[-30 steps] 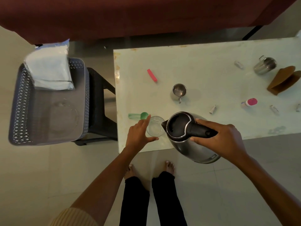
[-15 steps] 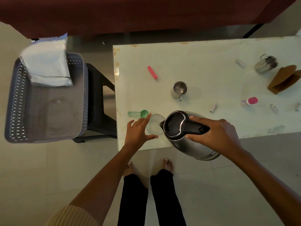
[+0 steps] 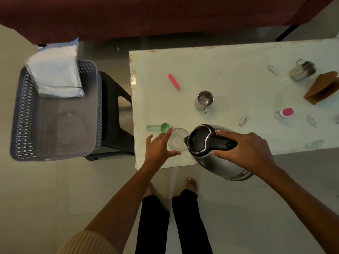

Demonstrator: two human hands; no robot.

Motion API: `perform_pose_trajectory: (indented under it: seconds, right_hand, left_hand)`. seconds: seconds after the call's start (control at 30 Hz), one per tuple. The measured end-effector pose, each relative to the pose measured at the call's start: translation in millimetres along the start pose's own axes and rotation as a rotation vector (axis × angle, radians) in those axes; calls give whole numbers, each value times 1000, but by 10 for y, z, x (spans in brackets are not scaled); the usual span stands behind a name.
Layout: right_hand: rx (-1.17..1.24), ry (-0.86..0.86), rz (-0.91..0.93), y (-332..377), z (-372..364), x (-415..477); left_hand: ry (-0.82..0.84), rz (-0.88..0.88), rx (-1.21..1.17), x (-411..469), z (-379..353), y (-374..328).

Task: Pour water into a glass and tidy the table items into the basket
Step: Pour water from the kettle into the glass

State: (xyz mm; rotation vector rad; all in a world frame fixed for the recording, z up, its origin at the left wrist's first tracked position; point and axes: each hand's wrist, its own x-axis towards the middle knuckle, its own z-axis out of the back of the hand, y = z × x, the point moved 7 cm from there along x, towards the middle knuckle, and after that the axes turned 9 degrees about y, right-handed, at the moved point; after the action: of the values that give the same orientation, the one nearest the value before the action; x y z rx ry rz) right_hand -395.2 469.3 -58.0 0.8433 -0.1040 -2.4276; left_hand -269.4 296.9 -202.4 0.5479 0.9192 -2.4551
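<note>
My right hand [image 3: 245, 153] covered most of the kettle [image 3: 211, 158] handle, and the spout hid part of the glass [image 3: 177, 141] rim, so I could not tell whether water was in it. My left hand [image 3: 159, 147] hid the glass's near side. At the table's [image 3: 229, 70] right edge a small item [image 3: 337, 119] was cut off by the frame. The little tubes [image 3: 242, 120] were too small to identify. The label on the pink-capped bottle [image 3: 284, 113] was unreadable.

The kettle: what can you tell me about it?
The kettle has a shiny steel body, with a black lid and black handle on top. The right hand grips the handle. It is tilted, with the spout over the glass near the table's front edge. No water stream can be made out.
</note>
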Motion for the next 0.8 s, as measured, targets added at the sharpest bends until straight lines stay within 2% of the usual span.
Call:
perform_pose_trajectory:
  seconds: [0.8]
  right_hand:
    - [-77,51,-15,132,70,40]
  left_hand:
    - [23,45,46,46,-10,-64]
